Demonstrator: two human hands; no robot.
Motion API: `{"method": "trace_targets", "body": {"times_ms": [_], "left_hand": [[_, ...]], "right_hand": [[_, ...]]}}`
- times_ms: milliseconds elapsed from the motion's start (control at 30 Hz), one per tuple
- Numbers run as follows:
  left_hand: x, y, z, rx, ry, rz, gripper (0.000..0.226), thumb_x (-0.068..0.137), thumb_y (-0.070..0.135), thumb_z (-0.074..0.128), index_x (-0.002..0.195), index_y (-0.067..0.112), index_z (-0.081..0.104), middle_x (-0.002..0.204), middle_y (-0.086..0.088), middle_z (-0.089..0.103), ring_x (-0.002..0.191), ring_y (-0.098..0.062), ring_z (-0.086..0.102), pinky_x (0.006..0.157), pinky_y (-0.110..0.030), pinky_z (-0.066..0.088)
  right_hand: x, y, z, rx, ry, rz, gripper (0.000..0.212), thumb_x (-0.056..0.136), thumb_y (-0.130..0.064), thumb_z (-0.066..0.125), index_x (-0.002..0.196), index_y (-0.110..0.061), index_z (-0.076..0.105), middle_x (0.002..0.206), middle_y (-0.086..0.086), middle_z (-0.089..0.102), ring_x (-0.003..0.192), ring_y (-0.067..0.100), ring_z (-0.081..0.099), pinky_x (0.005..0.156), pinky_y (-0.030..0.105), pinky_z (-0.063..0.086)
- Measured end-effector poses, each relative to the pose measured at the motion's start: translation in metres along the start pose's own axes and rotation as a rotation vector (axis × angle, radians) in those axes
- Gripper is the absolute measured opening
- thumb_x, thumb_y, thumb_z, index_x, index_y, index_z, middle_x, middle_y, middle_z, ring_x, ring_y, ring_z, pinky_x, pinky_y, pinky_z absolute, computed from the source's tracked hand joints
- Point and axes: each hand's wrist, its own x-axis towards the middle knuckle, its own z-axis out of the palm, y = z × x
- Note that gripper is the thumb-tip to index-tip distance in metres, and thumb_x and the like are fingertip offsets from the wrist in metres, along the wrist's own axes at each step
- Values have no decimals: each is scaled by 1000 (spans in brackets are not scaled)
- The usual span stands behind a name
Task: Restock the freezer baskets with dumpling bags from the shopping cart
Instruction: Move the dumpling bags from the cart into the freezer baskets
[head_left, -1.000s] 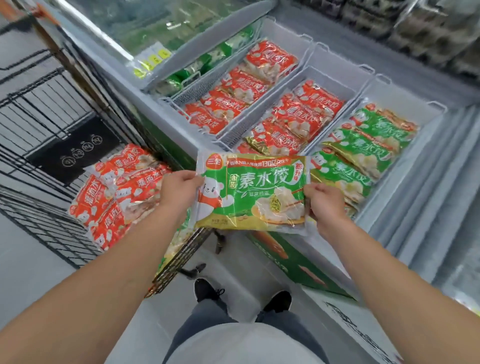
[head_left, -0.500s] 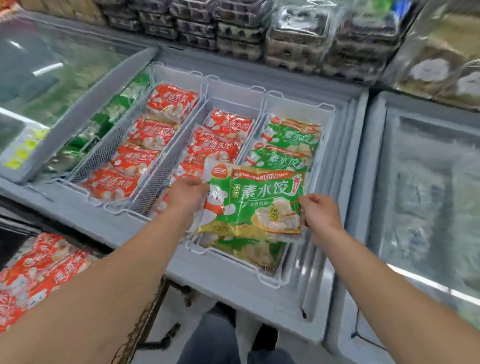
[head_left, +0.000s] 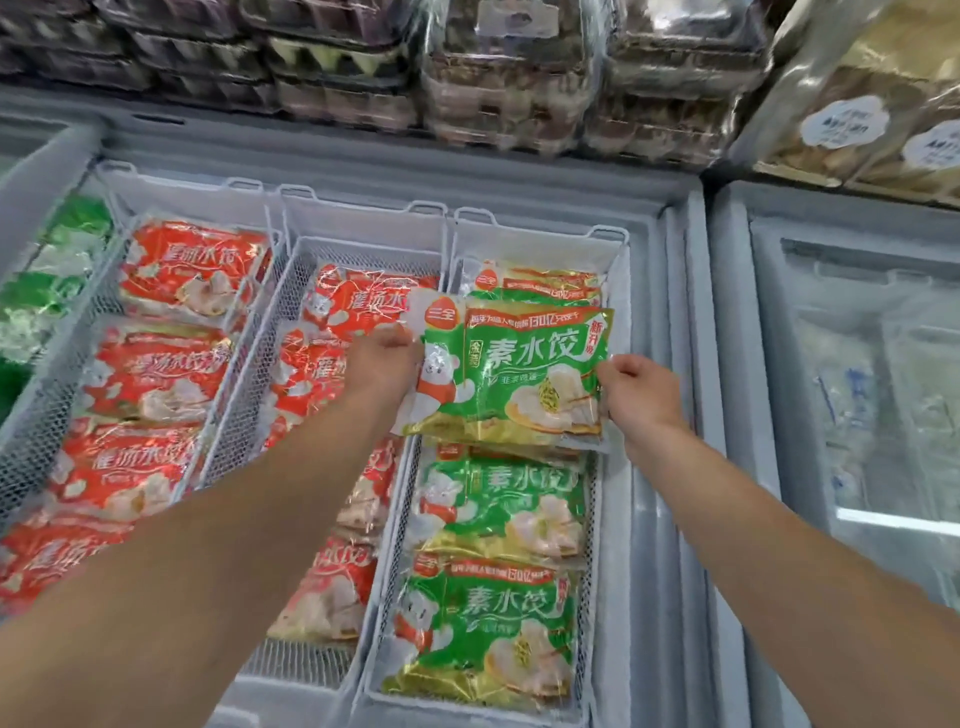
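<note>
Both hands held one green bag (head_left: 511, 374) of dumplings over the right basket (head_left: 615, 244) of the freezer (head_left: 675, 364). The left hand (head_left: 382, 361) gripped the bag's left edge, and the right hand (head_left: 641, 389) pinched its right edge with curled fingers. The bag hung flat, face up, above the gap between the far green bag (head_left: 545, 283) and the middle green bag (head_left: 501, 506). A third green bag (head_left: 483, 623) lay at the near end of the same basket. To do this step well, I think the person should lower the bag level, keep the picture side up, and let the top writing point the same way as the others. It should overlap the far bag a little, like the rest of the row, and both hands should let go only once it rested. It looked soft and lumpy, so a gentle set-down seemed better than a drop. The bag had a red oval mark with "三全" at the top left, big white words "素水饺", a red corner tag "新升级", and a small line below that was too blurry to read. A white bear picture was on it too. The red bags (head_left: 156, 374) in the two other baskets showed "灌汤水饺". The cart was not in view.
</note>
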Motion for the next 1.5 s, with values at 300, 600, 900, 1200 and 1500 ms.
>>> {"method": "trace_targets", "body": {"times_ms": [300, 600, 900, 1200, 1500], "left_hand": [[112, 28, 61, 31, -158, -12, 29, 81, 5, 66, 108, 14, 70, 101, -6, 72, 86, -21, 71, 80, -41, 60], [137, 14, 89, 482, -328, 312, 76, 86, 10, 70, 151, 9, 31, 153, -12, 38, 139, -29, 39, 114, -36, 34], [140, -14, 107, 719, -502, 312, 88, 91, 19, 65, 157, 9, 8, 164, -8, 14, 150, -24, 16, 119, -30, 16], [96, 6, 76, 719, -420, 311, 73, 95, 29, 60, 156, 14, 22, 161, -7, 27, 143, -28, 34, 112, -32, 32], [-42, -34, -2, 672, -313, 369, 57, 95, 33, 60, 145, 9, 45, 146, -8, 52, 128, -27, 52, 106, -34, 39]], "right_hand": [[103, -20, 51, -37, 78, 50, 7, 93, -19, 59, 94, -20, 66, 85, 0, 63, 80, 20, 56, 77, 29, 44], [138, -23, 69, -428, 21, -169, 58, 86, -3, 61, 142, -11, 46, 140, 8, 49, 129, 23, 48, 104, 24, 37], [138, 18, 88, -631, -314, -131, 94, 85, -12, 68, 158, -17, 10, 166, -1, 3, 152, 20, 6, 108, 20, 8], [90, 1, 67, -625, -307, -158, 76, 87, -24, 63, 154, -13, 28, 157, 9, 28, 141, 27, 36, 117, 35, 32], [-55, 19, 22, -724, -394, -375, 62, 91, -27, 62, 146, -9, 40, 147, 15, 41, 134, 31, 43, 106, 31, 36]]}}
